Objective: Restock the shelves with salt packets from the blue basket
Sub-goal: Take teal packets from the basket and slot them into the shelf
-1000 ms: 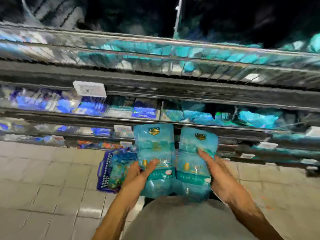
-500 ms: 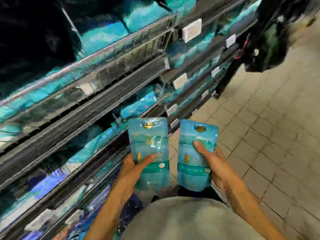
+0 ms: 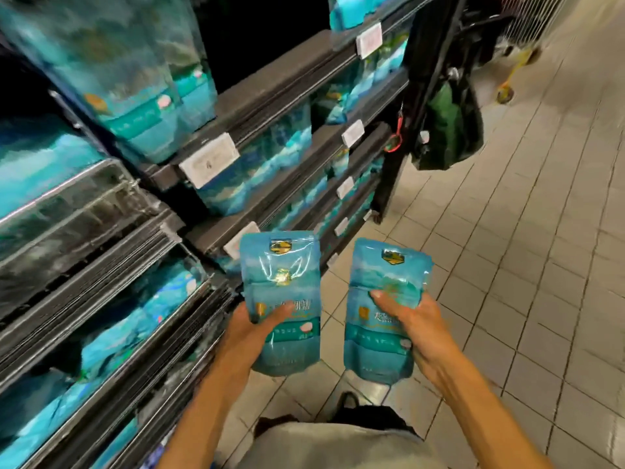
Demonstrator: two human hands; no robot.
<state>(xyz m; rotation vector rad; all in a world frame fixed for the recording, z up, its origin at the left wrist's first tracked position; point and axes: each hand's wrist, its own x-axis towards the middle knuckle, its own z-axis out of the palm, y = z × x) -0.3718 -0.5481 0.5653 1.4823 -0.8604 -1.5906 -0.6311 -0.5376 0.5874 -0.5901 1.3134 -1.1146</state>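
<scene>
While the left hand [image 3: 250,328] grips one salt packet [image 3: 282,301] and the right hand [image 3: 411,328] another [image 3: 380,309], both upright beside the shelves [image 3: 270,106], each thumb presses the front. These glossy pouches look soft, dense and slippery; holding mid-body seems safest.

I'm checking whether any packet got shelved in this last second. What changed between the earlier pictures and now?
Nothing was shelved or let go. The view swung from facing the shelves to looking along the aisle, so the shelves now run down the left and the blue basket has left view. The two packets drew apart. The left hand still grips the left salt packet, the right hand the right salt packet, both upright.
</scene>
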